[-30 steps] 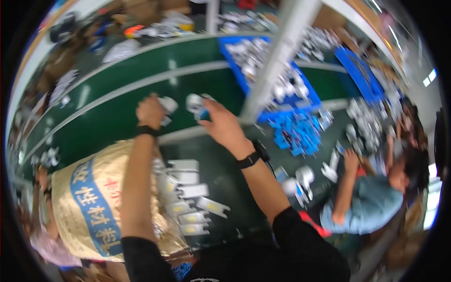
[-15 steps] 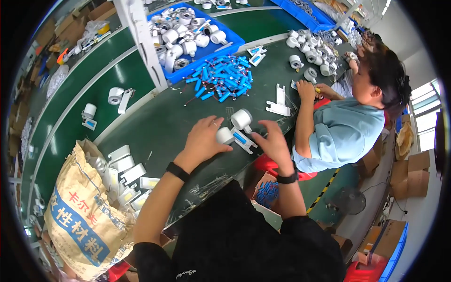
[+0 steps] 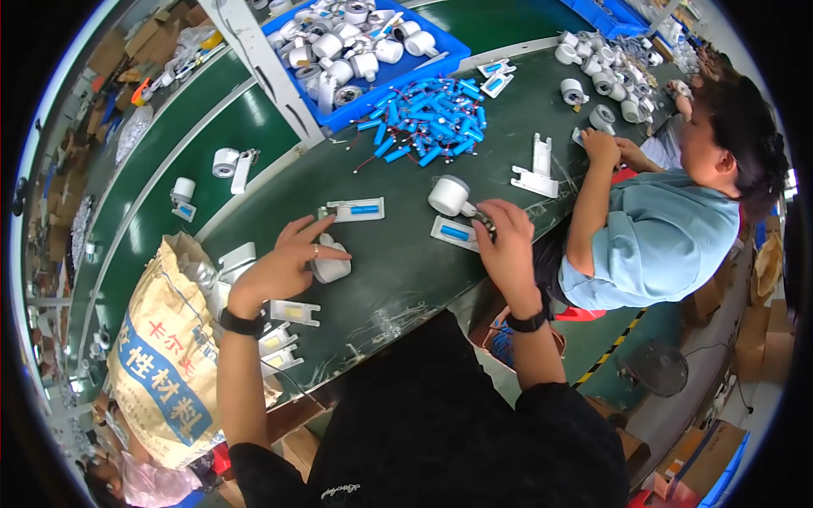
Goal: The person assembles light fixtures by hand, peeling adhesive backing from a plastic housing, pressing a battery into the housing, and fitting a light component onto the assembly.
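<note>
My left hand [image 3: 284,264] is over the bench with its fingers apart. Its fingertips reach the end of a white plastic tray piece holding a blue battery cell [image 3: 362,209], and its thumb lies over a white round housing [image 3: 332,267]. To the right, my right hand [image 3: 510,250] has its thumb and fingers at the small metal bracket [image 3: 483,222] of another white round housing [image 3: 449,196], which lies tilted on the bench. Just below that bracket is a second white tray piece with a blue cell [image 3: 455,233], close to my right thumb.
A heap of blue cells with wires [image 3: 432,120] lies ahead, beside a blue bin [image 3: 457,52] of white housings. White plastic covers [image 3: 292,313] and a paper sack [image 3: 161,364] are at left. A co-worker [image 3: 652,229] sits at right near more housings [image 3: 605,72].
My hands have moved apart. One housing and its tray piece now lie farther left by my left hand; the other housing stays by my right hand. The view has shifted slightly.
</note>
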The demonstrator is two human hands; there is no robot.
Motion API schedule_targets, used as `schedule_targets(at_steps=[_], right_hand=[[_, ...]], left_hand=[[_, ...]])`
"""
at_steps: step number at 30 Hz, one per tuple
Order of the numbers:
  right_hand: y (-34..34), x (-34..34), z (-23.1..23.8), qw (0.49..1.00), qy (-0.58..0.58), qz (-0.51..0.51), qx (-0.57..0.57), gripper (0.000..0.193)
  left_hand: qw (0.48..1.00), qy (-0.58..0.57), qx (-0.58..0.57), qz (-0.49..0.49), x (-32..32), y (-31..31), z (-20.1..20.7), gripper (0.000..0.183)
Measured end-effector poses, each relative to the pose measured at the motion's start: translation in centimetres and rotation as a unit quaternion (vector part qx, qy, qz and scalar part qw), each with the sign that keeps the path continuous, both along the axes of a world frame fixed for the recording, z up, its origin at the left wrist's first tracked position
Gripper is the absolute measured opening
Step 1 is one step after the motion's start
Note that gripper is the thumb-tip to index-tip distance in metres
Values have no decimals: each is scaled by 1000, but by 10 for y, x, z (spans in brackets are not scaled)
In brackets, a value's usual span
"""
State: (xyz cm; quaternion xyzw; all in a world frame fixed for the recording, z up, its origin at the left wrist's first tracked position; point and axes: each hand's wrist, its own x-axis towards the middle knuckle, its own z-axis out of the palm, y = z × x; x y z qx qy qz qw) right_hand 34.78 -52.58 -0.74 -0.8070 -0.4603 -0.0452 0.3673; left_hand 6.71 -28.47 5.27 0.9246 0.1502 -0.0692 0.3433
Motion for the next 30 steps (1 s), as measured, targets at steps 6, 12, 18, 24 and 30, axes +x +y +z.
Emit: schedule_targets(at_steps=[6, 12, 18, 24, 30], right_hand=[[-13, 1, -9, 1000, -13, -5, -1, 34], [-10, 13, -14, 992, 126, 11, -19, 39], [-8, 9, -30, 997, 76, -12, -14, 41], [-8, 5, -36, 995, 39, -88, -1, 31], [-8, 7, -38, 994, 67, -81, 15, 20]], left_hand=[[963, -137, 113, 202, -6, 32, -16, 38], [930, 27, -39, 364, 25, 34, -61, 52], [909, -101, -9, 404, 36, 15, -70, 35], [917, -109, -26, 382, 31, 5, -66, 33], [906, -162, 86, 382, 34, -6, -73, 21]])
